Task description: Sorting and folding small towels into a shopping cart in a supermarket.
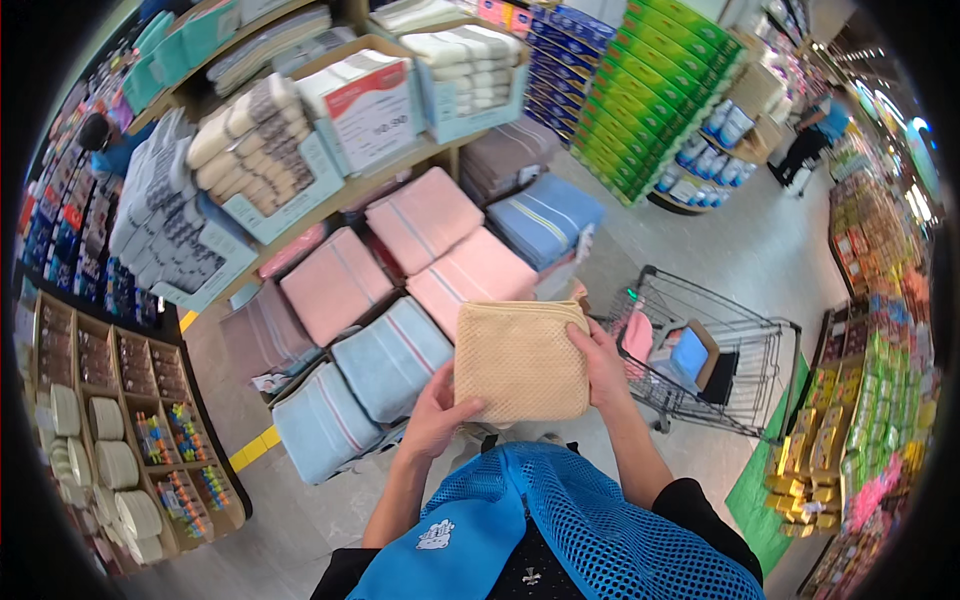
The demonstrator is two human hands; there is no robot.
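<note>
Between both hands I hold a folded cream-yellow towel (521, 364) with a waffle-like texture. My left hand (442, 409) grips its lower left corner, thumb on the front face. My right hand (600, 356) pinches the right edge, thumb in front and fingers behind. Just beyond it lie stacks of folded towels in a low display: pink towels with stripes (424, 217), another pink stack (337, 285) and a pink one (472, 274) partly covered by the held towel. Light blue towels (394, 356) fill the near side, and a darker blue stack (544, 217) sits at the far right.
A wire shopping cart (712, 300) holding several items stands to the right. Behind the display, a shelf carries boxed towels (251, 146) and a price sign (371, 112). A compartment shelf (97, 360) is at left. Two people (814, 139) are farther off, one at each side.
</note>
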